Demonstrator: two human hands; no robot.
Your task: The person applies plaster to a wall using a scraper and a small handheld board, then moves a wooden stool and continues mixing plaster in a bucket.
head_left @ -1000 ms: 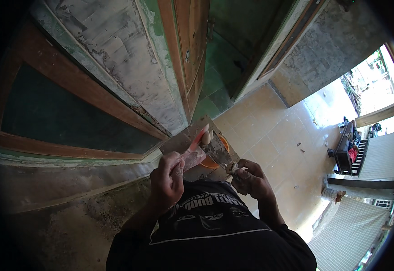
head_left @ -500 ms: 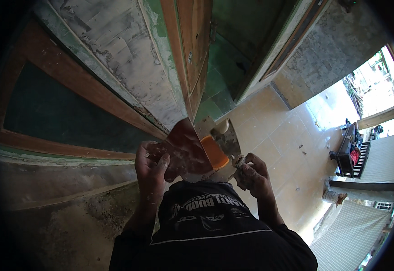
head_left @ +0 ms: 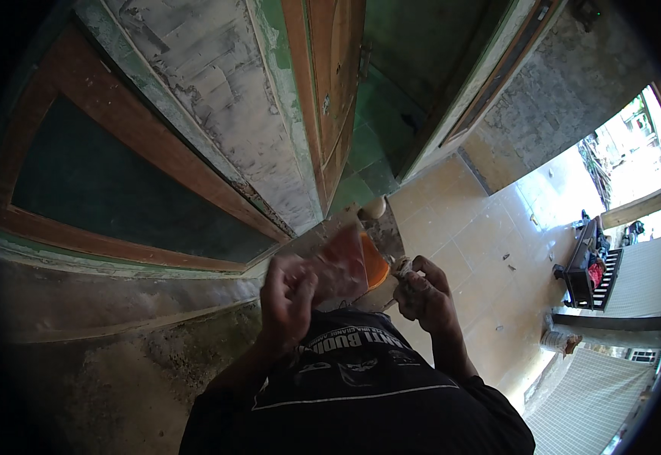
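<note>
My left hand [head_left: 288, 302], blurred by motion, grips a thin, flat reddish-brown sheet [head_left: 343, 262] smeared with pale residue. In front of my shirt, my right hand [head_left: 426, 294] is closed round a small, whitish, crusted object [head_left: 401, 268]; most of it is hidden by the fingers, so its kind is unclear. Below and between my hands, an orange container [head_left: 376, 264] shows partly behind the sheet's right edge. A cream-coloured rounded thing [head_left: 373, 208] lies just beyond it, on a grey, dirty patch.
On the left, a wall with patchy whitish plaster [head_left: 216, 83] stands beside a brown wooden frame with a dark panel [head_left: 118, 182]. Ahead is a wooden door [head_left: 335, 91] by a green-tiled room. Tan floor tiles [head_left: 452, 220] run right toward a dark bench [head_left: 592, 265] with things on it.
My left hand has moved right and slightly down with the sheet, which now appears turned and blurred. My right hand stays nearly in place, still closed on the whitish object.
</note>
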